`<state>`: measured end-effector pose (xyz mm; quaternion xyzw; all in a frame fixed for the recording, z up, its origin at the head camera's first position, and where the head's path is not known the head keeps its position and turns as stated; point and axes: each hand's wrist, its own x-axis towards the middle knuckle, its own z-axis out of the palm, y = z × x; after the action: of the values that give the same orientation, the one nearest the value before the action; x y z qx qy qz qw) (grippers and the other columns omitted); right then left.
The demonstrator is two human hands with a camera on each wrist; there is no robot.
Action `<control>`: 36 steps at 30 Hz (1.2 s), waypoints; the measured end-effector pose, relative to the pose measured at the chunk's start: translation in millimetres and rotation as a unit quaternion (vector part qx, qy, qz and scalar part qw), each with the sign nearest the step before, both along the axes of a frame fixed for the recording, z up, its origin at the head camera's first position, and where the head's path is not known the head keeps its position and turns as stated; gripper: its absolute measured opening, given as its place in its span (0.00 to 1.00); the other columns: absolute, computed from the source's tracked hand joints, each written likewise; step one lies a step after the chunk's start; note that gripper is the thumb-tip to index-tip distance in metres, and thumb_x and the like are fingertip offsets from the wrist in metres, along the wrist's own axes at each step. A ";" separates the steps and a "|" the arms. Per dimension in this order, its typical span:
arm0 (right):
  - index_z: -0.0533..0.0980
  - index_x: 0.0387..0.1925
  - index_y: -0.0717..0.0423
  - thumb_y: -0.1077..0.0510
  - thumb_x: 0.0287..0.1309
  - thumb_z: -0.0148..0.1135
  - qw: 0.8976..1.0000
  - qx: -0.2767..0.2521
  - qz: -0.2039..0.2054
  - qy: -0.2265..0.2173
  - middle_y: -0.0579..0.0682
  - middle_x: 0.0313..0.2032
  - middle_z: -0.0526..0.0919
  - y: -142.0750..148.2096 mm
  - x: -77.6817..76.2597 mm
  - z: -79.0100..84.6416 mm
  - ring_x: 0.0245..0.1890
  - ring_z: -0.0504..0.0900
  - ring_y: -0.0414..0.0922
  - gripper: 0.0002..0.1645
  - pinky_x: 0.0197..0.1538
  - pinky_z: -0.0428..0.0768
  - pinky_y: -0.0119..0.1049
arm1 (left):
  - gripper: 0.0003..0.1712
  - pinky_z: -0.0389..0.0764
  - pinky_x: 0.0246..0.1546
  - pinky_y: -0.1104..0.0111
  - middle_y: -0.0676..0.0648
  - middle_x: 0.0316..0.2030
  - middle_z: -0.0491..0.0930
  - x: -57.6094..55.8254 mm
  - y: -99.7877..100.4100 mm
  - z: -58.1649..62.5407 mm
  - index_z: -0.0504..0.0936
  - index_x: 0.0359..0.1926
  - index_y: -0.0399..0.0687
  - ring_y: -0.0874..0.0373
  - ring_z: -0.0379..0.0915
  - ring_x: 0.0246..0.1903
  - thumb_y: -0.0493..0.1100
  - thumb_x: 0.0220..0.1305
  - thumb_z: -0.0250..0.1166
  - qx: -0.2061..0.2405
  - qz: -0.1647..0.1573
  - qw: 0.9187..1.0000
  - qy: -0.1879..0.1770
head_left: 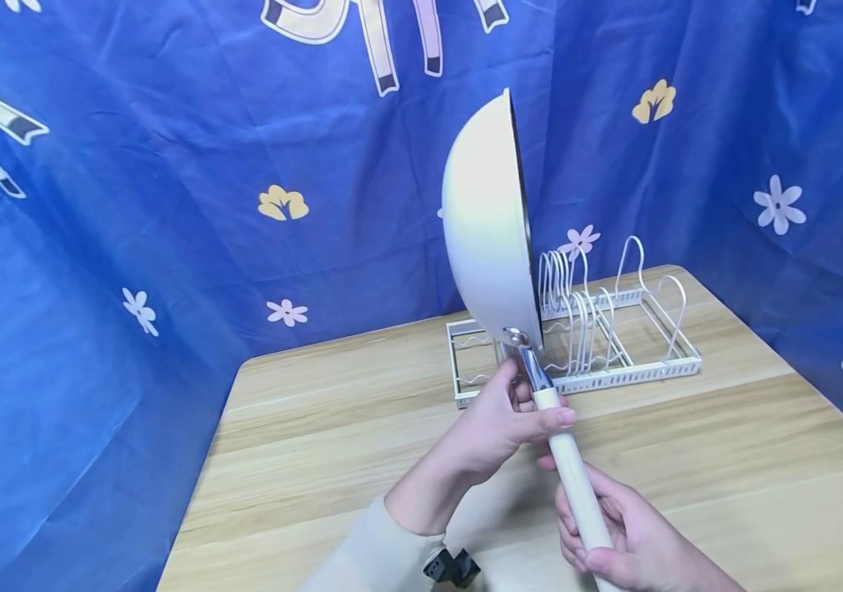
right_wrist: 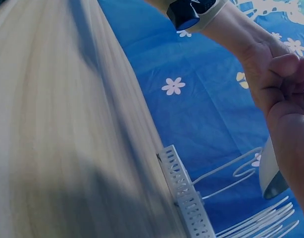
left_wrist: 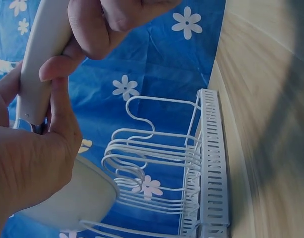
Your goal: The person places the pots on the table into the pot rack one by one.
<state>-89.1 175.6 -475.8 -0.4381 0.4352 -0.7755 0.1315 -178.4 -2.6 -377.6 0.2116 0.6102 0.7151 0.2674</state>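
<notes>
Pinching the handle (head_left: 576,485) near its metal neck (head_left: 537,370), your left grip (head_left: 498,419) steadies the pan (head_left: 486,222), held on edge above the desk (head_left: 317,460): lifting looks done. Your right grip (head_left: 624,526) wraps the handle farther down. Setting it down seems to remain; whether the pan touches the rack (head_left: 636,376) beyond is unclear.

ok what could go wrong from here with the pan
The left hand and right hand both grip the handle, so the wide pan at its far end might twist or tip. It also looks close to the wire dividers of the rack and could catch or knock them.
</notes>
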 end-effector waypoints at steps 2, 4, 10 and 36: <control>0.42 0.75 0.70 0.73 0.62 0.51 1.000 -0.006 0.003 0.000 0.61 0.38 0.60 1.2 0.2 -1.3 0.28 0.65 0.57 0.46 0.23 0.73 0.47 | 0.31 0.87 0.45 0.67 0.51 0.38 0.84 0.5 2.4 -0.8 0.64 0.56 0.52 0.61 0.83 0.38 0.34 0.58 0.72 -0.002 0.001 1.000 -0.004; 0.41 0.76 0.70 0.71 0.64 0.51 1.000 -0.007 0.003 0.004 0.60 0.38 0.60 2.6 0.1 -2.8 0.27 0.65 0.57 0.45 0.23 0.72 0.46 | 0.31 0.87 0.44 0.67 0.51 0.38 0.83 1.1 5.2 -0.9 0.64 0.56 0.52 0.62 0.82 0.37 0.34 0.58 0.72 -0.004 0.003 1.000 -0.006; 0.40 0.75 0.71 0.68 0.65 0.50 1.000 -0.012 -0.001 0.018 0.61 0.37 0.60 7.2 0.1 -9.2 0.26 0.65 0.57 0.45 0.21 0.73 0.44 | 0.28 0.87 0.37 0.70 0.51 0.35 0.83 0.6 13.6 -6.1 0.65 0.53 0.51 0.62 0.80 0.32 0.35 0.59 0.71 -0.008 0.000 1.000 -0.006; 0.46 0.77 0.63 0.62 0.71 0.48 0.997 -0.006 0.007 -0.071 0.57 0.38 0.62 22.2 -3.4 -32.7 0.28 0.62 0.57 0.38 0.23 0.67 0.49 | 0.26 0.87 0.35 0.70 0.50 0.30 0.83 -14.7 31.6 -47.8 0.66 0.49 0.48 0.61 0.82 0.26 0.37 0.58 0.74 -0.021 0.034 0.998 -0.050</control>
<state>-92.5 197.8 -508.5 -0.3854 0.4174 -0.8063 0.1647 -193.0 29.0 -425.4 0.1494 0.6181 0.7202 0.2774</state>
